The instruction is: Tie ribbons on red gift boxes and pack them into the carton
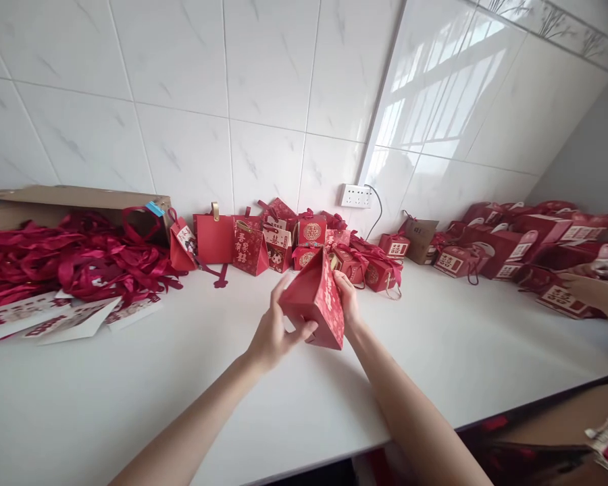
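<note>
Between my two hands a red gift box (317, 300) with a tapered, triangular shape is held tilted above the white table. My left hand (276, 331) grips its left side and lower edge, thumb pressed near the bottom. On the far right side, my right hand (347, 297) holds the patterned face close to the top; part of its fingers is behind the box. Light characters run down that face. Just behind stand several red gift boxes, among them a tapered one (250, 246) with characters and a plain red one (213, 237) with a gold strap.
At the left lie a heap of dark red ribbons (81, 260), white printed cards (73, 320) and an open cardboard carton (81, 197). More red boxes (501, 243) are piled at the right, where another person's hand (588, 287) reaches in. A power strip (356, 196) is on the tiled wall.
</note>
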`<state>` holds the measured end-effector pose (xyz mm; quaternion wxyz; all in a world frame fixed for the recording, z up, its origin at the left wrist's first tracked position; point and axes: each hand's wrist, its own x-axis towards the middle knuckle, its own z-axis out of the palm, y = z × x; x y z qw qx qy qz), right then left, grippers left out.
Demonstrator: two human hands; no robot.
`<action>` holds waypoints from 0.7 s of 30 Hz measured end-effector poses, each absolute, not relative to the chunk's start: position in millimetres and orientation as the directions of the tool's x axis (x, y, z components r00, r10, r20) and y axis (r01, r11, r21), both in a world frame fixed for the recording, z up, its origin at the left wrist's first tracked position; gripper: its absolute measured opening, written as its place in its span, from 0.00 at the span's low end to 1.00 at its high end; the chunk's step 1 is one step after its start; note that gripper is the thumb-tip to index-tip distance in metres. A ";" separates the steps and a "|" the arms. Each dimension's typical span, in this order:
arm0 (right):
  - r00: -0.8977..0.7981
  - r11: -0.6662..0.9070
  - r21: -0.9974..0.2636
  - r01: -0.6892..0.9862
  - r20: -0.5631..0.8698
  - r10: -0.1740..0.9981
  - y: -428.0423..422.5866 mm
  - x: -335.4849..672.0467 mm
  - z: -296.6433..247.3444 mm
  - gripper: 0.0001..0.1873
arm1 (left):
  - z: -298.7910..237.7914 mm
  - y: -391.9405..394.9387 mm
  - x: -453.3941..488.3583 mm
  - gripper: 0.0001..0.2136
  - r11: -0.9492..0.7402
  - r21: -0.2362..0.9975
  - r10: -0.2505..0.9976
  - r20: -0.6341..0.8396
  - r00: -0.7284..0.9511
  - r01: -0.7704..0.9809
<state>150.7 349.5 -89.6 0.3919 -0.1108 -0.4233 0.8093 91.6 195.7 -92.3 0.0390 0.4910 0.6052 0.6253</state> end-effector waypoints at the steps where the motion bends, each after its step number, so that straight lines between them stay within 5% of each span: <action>1: -0.679 -0.343 -0.772 -0.535 0.151 0.719 344.3 154.7 -87.4 0.17 | -91.0 196.9 90.6 0.38 -0.315 0.823 0.616 0.556 -0.558 0.472; 7: -0.729 -0.479 -0.815 -0.326 -0.105 0.676 307.4 199.6 -76.0 0.16 | -81.1 200.8 86.1 0.26 -0.354 0.926 0.624 0.337 -0.705 0.130; 10: -0.637 -0.474 -0.809 -0.348 -0.167 0.753 294.9 224.7 -74.9 0.13 | -76.6 200.4 89.8 0.26 -0.249 0.928 0.615 0.373 -0.695 0.278; 12: -0.581 -0.434 -0.810 -0.394 -0.146 0.801 290.9 238.8 -75.1 0.13 | -72.3 200.6 97.7 0.26 -0.188 0.821 0.510 0.551 -0.661 0.539; 16: -0.488 -0.389 -0.809 -0.442 -0.147 0.860 290.2 261.2 -71.9 0.12 | -70.3 194.6 146.4 0.29 -0.264 0.398 0.569 0.799 -0.192 0.878; 18: -0.449 -0.390 -0.798 -0.460 -0.171 0.877 292.6 273.1 -67.7 0.10 | -78.1 185.3 185.4 0.33 -0.381 0.305 0.648 0.761 0.017 0.873; 20: -0.412 -0.355 -0.815 -0.458 -0.160 0.897 295.8 288.5 -62.6 0.12 | -90.0 173.6 221.0 0.20 -0.607 0.210 0.657 0.675 0.335 0.767; 21: -0.387 -0.304 -0.843 -0.444 -0.126 0.913 297.1 297.8 -59.7 0.14 | -95.7 167.8 234.1 0.12 -0.736 0.161 0.563 0.684 0.463 0.658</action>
